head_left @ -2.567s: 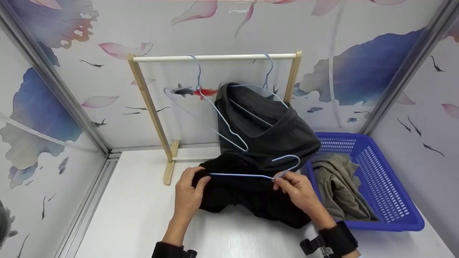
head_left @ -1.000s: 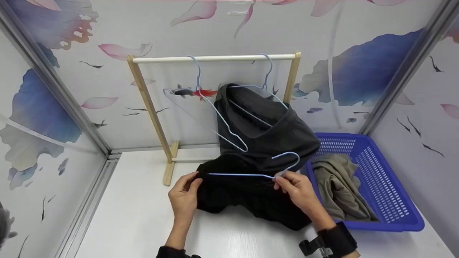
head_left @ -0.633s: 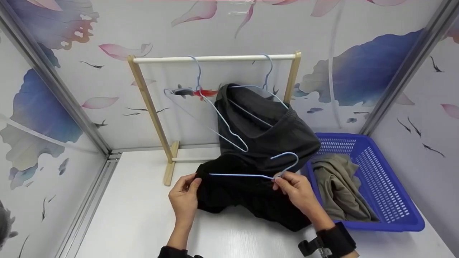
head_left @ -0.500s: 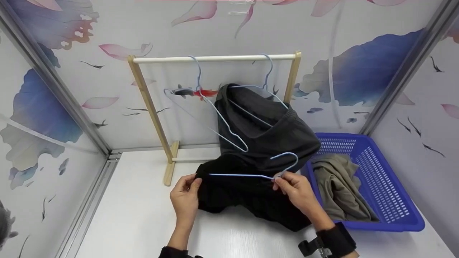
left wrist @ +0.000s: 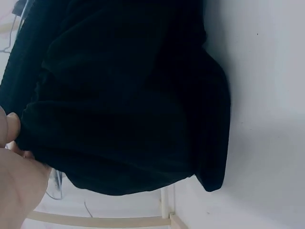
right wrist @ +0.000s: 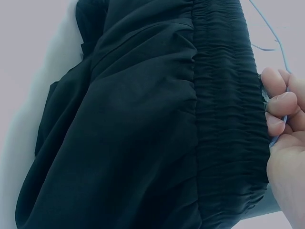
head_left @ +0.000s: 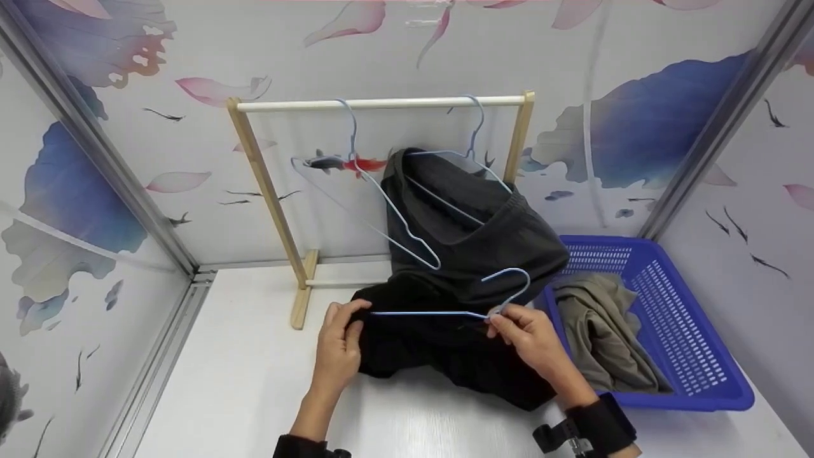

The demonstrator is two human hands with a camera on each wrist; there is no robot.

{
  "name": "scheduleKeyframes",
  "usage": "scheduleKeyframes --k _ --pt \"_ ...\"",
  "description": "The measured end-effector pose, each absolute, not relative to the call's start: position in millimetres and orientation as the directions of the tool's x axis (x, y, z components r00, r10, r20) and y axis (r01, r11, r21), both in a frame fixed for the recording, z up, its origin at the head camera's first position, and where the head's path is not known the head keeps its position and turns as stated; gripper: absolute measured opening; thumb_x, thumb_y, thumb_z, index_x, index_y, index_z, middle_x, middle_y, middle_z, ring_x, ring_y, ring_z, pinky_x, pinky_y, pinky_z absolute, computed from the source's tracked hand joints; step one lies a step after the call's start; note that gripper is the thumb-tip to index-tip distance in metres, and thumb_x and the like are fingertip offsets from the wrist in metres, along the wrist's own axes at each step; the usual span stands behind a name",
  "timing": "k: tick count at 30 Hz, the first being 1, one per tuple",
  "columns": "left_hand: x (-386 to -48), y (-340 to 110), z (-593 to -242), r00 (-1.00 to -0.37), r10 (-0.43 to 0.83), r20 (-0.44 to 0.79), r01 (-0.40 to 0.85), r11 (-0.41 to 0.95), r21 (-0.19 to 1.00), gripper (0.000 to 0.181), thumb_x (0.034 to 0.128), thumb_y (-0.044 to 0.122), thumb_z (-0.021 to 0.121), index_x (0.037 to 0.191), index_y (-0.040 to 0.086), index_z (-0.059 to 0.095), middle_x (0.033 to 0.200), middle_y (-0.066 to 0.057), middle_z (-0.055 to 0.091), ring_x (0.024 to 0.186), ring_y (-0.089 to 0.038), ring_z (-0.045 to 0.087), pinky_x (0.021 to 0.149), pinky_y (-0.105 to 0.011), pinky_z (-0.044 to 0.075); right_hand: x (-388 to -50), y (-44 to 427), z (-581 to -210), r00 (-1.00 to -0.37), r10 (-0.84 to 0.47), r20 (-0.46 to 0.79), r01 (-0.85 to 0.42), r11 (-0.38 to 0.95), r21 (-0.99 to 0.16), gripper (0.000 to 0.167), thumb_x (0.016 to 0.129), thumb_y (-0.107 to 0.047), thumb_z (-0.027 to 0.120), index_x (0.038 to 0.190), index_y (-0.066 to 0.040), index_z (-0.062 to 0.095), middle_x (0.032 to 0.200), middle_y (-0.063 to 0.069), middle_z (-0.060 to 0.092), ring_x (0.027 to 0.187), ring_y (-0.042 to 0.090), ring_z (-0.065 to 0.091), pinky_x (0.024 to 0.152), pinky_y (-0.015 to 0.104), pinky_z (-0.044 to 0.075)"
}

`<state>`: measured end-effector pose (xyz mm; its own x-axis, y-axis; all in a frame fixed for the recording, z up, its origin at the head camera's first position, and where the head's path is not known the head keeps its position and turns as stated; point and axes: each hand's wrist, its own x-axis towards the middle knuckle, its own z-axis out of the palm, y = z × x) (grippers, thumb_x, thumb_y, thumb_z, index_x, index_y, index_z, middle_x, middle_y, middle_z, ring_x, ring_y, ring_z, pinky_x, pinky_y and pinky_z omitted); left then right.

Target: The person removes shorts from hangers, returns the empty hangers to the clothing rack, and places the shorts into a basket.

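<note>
Black pants (head_left: 432,346) with a gathered elastic waistband (right wrist: 226,105) hang between the two hands, just above the white table. A light-blue wire hanger (head_left: 420,313) lies along the waistband opening; its left end is hidden in the cloth. My right hand (head_left: 524,334) pinches the hanger's neck below the hook, its fingertips against the waistband in the right wrist view. At the other end, my left hand (head_left: 340,346) grips the waistband's left edge between thumb and fingers. Whether it also holds the hanger's tip cannot be seen.
Behind the hands stands a rack (head_left: 381,103) with wooden legs. On it hang a bare blue hanger (head_left: 397,213) and dark grey pants (head_left: 464,248) on another hanger. To the right sits a blue basket (head_left: 706,331) with an olive garment (head_left: 601,334) inside.
My left hand shifted left along with the waistband edge, then came back right and slightly up, its fingers further over the edge. The right hand and hanger have hardly moved.
</note>
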<state>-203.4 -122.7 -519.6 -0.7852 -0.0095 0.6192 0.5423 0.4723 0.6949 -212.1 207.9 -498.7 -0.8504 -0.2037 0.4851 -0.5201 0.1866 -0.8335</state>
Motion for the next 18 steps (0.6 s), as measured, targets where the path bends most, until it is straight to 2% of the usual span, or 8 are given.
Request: scheduleKeyframes --k 5,12,18 --pt "-205.2 -129.3 -518.5 -0.747 0.087 0.659 0.603 0.507 0.616 0.032 0.0978 -0.002 0.065 0.124 0.016 0.067 0.099 -0.003 0.06 0.084 -0.012 0.055 0.076 -0.03 0.049 -213.2 212.2 -498.7 -0.874 -0.207 0.439 -0.476 0.191 -0.858 0.024 0.101 0.002 0.06 0.081 -0.004 0.071 0.071 0.014 0.066 0.056 0.017 0.052 0.053 0.023 0.047" --pt "-206.4 -132.7 -515.0 -0.677 0.184 0.713 0.688 0.502 0.524 0.035 0.0943 -0.006 0.068 0.124 0.013 0.07 0.091 0.002 0.056 0.072 -0.008 0.046 0.063 -0.021 0.042 -215.0 216.8 -500.0 -0.891 -0.22 0.396 -0.439 0.199 -0.876 0.025 0.102 -0.001 0.06 0.08 -0.004 0.07 0.07 0.014 0.064 0.058 0.012 0.051 0.054 0.023 0.046" --pt "-207.2 -134.0 -516.1 -0.67 0.175 0.722 0.699 0.476 0.534 0.024 0.094 -0.005 0.069 0.115 0.007 0.07 0.1 0.001 0.065 0.082 -0.01 0.058 0.075 -0.02 0.049 -214.6 216.7 -499.7 -0.902 -0.225 0.368 -0.41 0.183 -0.894 0.024 0.102 -0.001 0.061 0.08 -0.002 0.07 0.07 0.016 0.063 0.058 0.011 0.05 0.053 0.023 0.044"
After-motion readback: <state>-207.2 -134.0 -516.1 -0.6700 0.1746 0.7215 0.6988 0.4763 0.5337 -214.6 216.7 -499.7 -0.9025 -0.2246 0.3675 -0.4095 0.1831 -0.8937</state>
